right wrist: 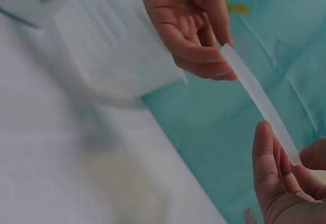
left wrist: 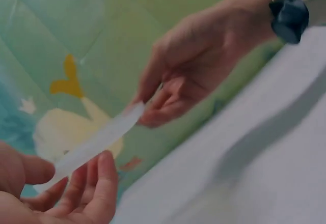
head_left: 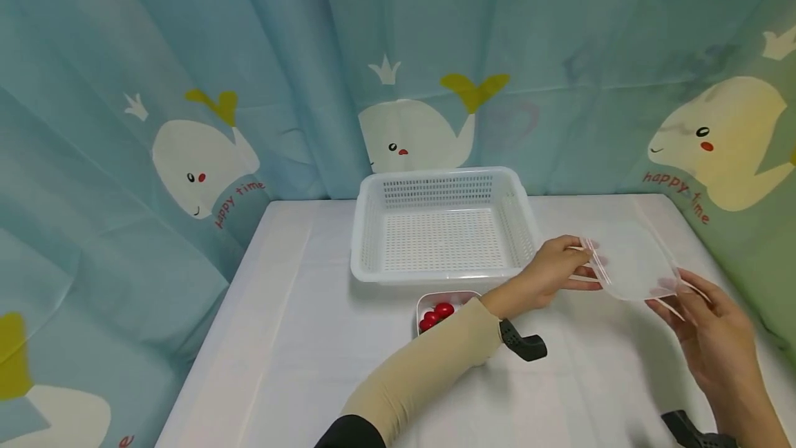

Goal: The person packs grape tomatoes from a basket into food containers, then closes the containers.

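A clear, translucent plastic lid [head_left: 634,265] with rounded corners is held above the right part of the table. My left hand [head_left: 553,272] pinches its left edge between thumb and fingers. At the lid's near right corner, my right hand [head_left: 715,330] grips it the same way. Both wrist views show the lid [left wrist: 99,142] edge-on as a thin pale strip between the two hands. Under my left forearm sits a small container [head_left: 449,295] with several small, round red fruits [head_left: 444,310] in it; the sleeve hides part of it.
A white perforated plastic basket [head_left: 441,274] stands at the back middle of the table, just behind the small container. White cloth covers the table [head_left: 323,337]. A blue-green curtain [head_left: 298,54] with printed whales hangs behind and along the sides.
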`<state>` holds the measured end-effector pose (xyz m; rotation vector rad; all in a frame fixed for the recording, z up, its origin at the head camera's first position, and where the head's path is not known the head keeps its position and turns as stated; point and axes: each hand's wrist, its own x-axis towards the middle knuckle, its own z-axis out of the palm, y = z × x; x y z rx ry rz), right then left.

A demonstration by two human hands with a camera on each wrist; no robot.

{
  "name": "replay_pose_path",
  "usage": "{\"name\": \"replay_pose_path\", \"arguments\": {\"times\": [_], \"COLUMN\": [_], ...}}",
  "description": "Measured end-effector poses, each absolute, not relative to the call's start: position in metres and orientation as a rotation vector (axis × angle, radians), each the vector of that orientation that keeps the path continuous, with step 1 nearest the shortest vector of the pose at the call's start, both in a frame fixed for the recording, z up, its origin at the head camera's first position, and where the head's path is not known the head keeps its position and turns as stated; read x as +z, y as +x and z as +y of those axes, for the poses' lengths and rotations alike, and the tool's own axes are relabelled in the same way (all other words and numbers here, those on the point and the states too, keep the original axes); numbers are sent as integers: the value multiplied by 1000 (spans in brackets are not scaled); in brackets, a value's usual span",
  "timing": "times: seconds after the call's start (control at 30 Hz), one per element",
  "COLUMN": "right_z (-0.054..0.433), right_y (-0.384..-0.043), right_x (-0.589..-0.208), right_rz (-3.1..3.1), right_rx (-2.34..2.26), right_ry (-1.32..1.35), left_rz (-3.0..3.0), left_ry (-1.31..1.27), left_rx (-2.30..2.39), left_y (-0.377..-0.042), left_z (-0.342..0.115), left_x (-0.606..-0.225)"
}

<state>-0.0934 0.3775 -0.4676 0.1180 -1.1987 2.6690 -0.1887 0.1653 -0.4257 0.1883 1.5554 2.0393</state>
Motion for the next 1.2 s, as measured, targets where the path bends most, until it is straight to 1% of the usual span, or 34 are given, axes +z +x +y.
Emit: {"name": "replay_pose_path", "arguments": {"times": [0.2,0.53,0.7,0.93,1.03,1.2], "right_z": [351,301,281,257,249,239], "right_y": [-90,-87,-88,-99,-105,-116], "right_x": [-458,-442,-441,-442,-442,-440], "right_rz": [-1254,-1503,-1691,-1918,-2005,-2157], "right_rx": [2634,2495,2423,2323,2301,2214], "right_ry": [280,278,309,322,357,402], "left_rz": [1635,1840,2036,2196,2284,2385], "left_ry": [405,583,604,520,505,553], "left_rx": [1966,2009,1931,1839,1797,1798], "left_y": [-186,-172,-159,-143,-141,-144], "left_z": [121,52,20,-17,-31,-52], "left_x": [-415,-403,-402,-405,-407,-409]}}
